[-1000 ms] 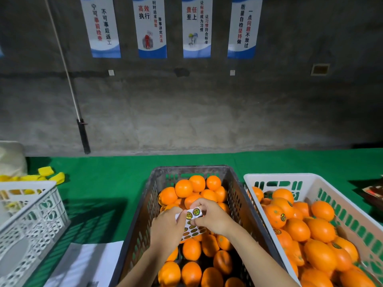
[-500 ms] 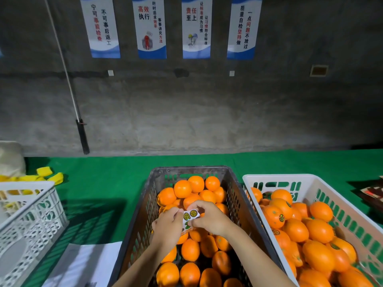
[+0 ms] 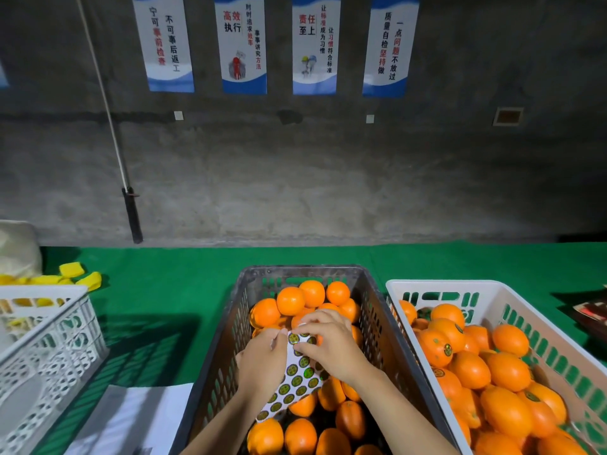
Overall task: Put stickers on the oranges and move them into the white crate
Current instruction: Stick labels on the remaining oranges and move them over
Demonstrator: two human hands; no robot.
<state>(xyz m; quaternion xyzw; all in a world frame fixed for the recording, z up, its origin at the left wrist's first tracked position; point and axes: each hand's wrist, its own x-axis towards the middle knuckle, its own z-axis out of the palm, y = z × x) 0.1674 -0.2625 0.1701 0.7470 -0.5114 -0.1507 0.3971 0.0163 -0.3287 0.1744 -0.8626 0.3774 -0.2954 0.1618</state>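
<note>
A dark grey crate point(image 3: 216, 372) in the middle holds several unstickered oranges point(image 3: 290, 300). Over it my left hand point(image 3: 261, 364) holds a white sticker sheet point(image 3: 294, 384) with rows of round green-gold stickers. My right hand point(image 3: 330, 344) has its fingertips on the sheet's top end, pinching at a sticker there. The white crate point(image 3: 525, 310) on the right is nearly full of oranges point(image 3: 507, 369), and some of them show stickers.
A green cloth point(image 3: 184, 290) covers the table. An empty white crate point(image 3: 49, 349) stands at the left, with yellow pieces point(image 3: 70, 270) behind it and white paper point(image 3: 131, 418) at the front edge. A dark object point(image 3: 594, 315) lies at the far right.
Both hands stayed over the grey crate. More of the sticker sheet now hangs into view below my hands, and my right fingers have shifted onto its top end.
</note>
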